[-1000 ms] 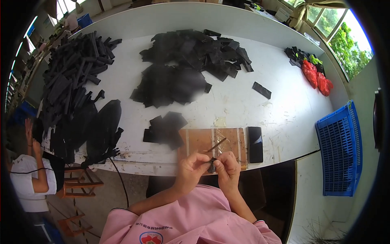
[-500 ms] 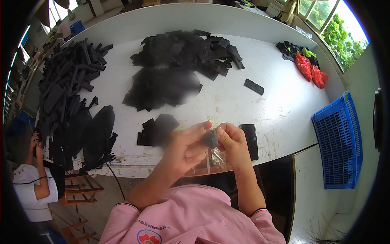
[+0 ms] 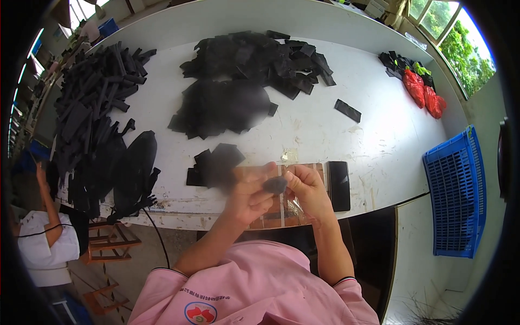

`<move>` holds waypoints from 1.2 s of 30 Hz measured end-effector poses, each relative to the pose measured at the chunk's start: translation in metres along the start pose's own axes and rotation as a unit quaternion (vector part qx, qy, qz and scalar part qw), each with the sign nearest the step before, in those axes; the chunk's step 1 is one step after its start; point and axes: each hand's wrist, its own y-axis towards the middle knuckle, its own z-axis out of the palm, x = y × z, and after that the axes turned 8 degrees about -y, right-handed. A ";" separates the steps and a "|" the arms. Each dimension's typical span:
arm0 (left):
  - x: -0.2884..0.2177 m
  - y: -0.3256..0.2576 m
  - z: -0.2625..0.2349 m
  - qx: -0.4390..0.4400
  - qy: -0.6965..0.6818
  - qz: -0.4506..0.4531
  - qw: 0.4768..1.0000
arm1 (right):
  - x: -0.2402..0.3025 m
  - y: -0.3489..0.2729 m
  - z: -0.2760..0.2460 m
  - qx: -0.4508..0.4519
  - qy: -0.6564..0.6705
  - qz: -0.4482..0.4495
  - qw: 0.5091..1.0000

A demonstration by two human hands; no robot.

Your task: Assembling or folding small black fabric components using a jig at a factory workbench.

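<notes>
Between my two hands, above the table's near edge, is a small dark grey piece that looks like cloth (image 3: 275, 185). My left hand (image 3: 250, 195) grips its left side, with the fingers curled and the thumb raised. On its right end, the thumb and forefinger of my right hand (image 3: 307, 189) pinch it. Under my hands lies a brown board with pale strips and clear tape (image 3: 292, 212). A small pile of black fabric pieces (image 3: 222, 157) rests just beyond my left hand. Right of my right hand lies a black phone-like slab (image 3: 339, 186).
Larger heaps of black pieces (image 3: 227, 105) and rolled black strips (image 3: 100, 86) cover the table's far middle and left. One black piece (image 3: 348, 111) lies apart. Red bags (image 3: 414, 86) sit far right, near a blue crate (image 3: 455, 189). Another person (image 3: 46, 233) works at left.
The view has shifted slightly, showing more of the brown board. My hands still hold the dark piece, which now lies flatter and shows more of its surface.
</notes>
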 end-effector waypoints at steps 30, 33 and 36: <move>0.017 0.002 0.002 -0.080 0.217 0.093 0.968 | -0.042 0.004 -0.016 -0.008 0.045 0.003 0.999; 0.015 0.006 0.036 -0.041 0.269 0.108 0.956 | -0.032 0.005 -0.024 0.021 -0.006 -0.033 0.999; 0.019 0.000 0.052 -0.009 0.360 0.128 0.924 | -0.009 0.002 -0.022 0.052 0.034 -0.069 0.996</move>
